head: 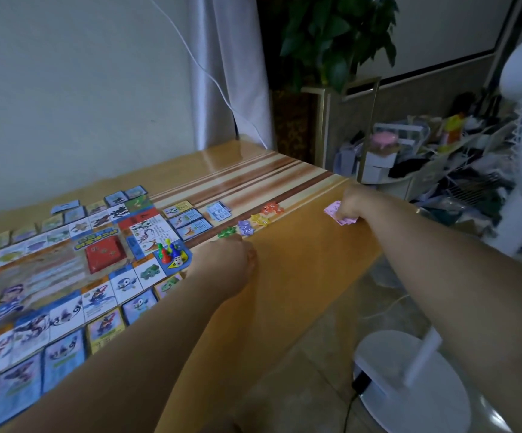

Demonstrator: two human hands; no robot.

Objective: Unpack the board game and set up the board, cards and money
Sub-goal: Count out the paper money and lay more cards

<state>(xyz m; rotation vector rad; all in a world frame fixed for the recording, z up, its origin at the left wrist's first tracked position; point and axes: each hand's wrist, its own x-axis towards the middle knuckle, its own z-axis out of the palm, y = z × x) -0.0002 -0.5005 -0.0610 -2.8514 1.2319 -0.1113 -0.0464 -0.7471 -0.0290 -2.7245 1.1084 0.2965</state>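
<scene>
In the head view, your right hand (352, 206), right of centre near the edge of the table (300, 264), has its fingers clamped on a thin sheaf of pink notes (336, 213). They look like light, limp paper that would slide and fan apart. A pinch across one short edge, thumb on top, should hold them best. Your left hand (228, 264) rests mid-frame just beside the green tokens (226, 232); I cannot tell whether its fingers are curled or flat. The board (50, 270) fills the lower left. All the print is too blurred to read.
</scene>
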